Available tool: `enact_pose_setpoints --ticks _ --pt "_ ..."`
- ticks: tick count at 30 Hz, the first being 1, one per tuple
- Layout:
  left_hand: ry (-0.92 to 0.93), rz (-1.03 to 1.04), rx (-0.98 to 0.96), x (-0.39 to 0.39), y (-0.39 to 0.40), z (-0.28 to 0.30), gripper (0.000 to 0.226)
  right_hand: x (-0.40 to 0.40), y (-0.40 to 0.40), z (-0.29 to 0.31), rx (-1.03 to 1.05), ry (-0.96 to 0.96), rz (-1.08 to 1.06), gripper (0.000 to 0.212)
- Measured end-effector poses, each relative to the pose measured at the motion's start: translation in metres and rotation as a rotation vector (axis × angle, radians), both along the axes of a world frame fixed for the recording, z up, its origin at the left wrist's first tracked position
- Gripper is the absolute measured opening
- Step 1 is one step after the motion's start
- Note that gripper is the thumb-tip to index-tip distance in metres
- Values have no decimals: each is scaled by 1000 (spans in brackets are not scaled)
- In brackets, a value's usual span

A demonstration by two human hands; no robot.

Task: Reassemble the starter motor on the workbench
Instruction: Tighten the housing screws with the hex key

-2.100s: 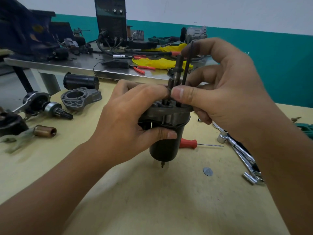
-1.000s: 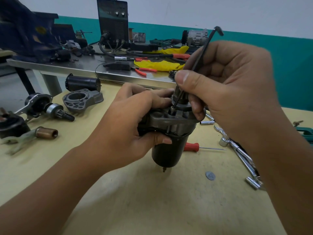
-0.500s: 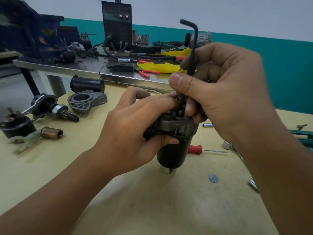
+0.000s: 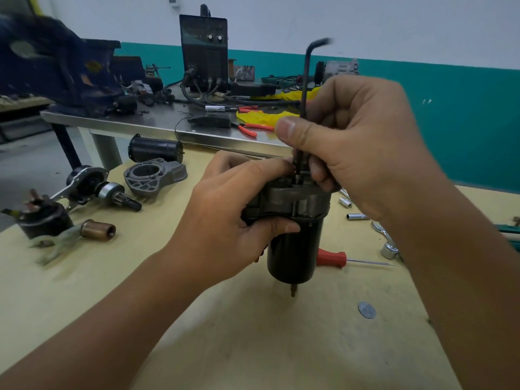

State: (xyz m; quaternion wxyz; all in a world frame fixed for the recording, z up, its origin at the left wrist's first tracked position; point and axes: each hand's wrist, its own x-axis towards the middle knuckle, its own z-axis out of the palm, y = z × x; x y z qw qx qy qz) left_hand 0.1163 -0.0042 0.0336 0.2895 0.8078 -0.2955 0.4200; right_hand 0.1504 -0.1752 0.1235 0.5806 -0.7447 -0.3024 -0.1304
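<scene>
The starter motor (image 4: 294,249), a black cylinder with a grey cast cap on top, is held upright just above the yellow workbench (image 4: 253,347). My left hand (image 4: 233,218) grips it around the cap, thumb under the rim. My right hand (image 4: 357,147) pinches a black L-shaped hex key (image 4: 305,80) that stands vertically, its lower tip down in the top of the cap. A small pin sticks out of the motor's underside. The top of the cap is mostly hidden by my fingers.
Loose starter parts lie at left: a grey nose housing (image 4: 154,174), a pinion drive (image 4: 98,188), a copper sleeve (image 4: 98,229), a black cylinder (image 4: 154,149). A red-handled screwdriver (image 4: 337,258), sockets (image 4: 389,249) and a washer (image 4: 366,310) lie at right. A cluttered steel table (image 4: 157,128) stands behind.
My right hand swung the hex key from tilted to vertical, and its bent top has turned from pointing left to pointing right. The left hand kept its grip on the motor.
</scene>
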Motion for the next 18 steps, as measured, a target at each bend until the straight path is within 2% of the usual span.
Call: enact_pose_setpoints --ticks 3,13,18 --pt "-17 3 18 1 -4 0 56 2 -3 -2 66 11 -18 29" --pt "-11 22 -25 4 -2 -3 55 8 -16 2 81 236 215 1" --pt "-13 9 -6 1 -5 0 66 11 -6 -2 67 154 49 29"
